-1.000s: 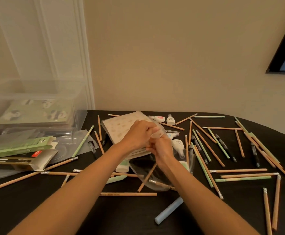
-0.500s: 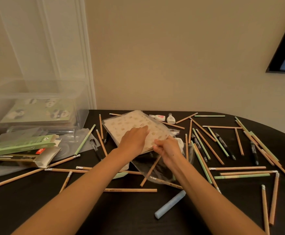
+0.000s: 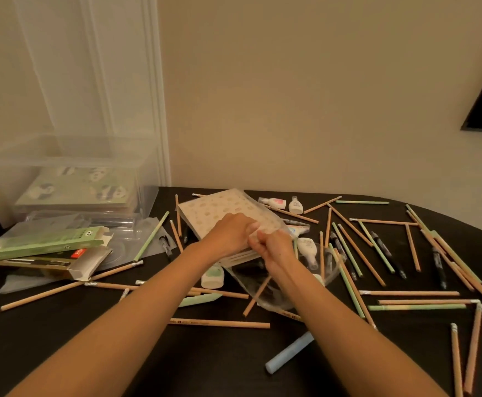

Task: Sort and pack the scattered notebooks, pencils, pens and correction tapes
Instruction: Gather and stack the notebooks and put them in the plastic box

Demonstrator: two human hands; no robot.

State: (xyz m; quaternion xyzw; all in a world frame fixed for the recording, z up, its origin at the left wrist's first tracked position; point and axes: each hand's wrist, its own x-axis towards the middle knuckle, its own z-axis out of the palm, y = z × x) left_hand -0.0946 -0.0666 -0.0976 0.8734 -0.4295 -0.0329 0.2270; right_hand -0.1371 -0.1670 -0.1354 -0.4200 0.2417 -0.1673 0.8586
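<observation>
Both bare forearms are reaching in from the bottom edge, and the hands are meeting at the centre of the frame. The left hand [image 3: 231,233] is lying knuckles-up on the patterned notebook [image 3: 219,206], its fingers curling over the notebook's right-hand edge and gripping it. The right hand [image 3: 274,249] is touching the left, its fingers pinching the clear plastic sleeve [image 3: 274,296], which is covering part of the notebook and sagging lower right onto the tabletop [image 3: 62,339]. At the upper left a clear plastic bin [image 3: 70,156] is holding panda notebooks [image 3: 76,193], with an open green pencil box [image 3: 42,242] lying in front. Pencils [image 3: 219,323], pens [image 3: 383,247] and correction tapes [image 3: 295,204] are lying scattered around the hands, mostly to the right.
</observation>
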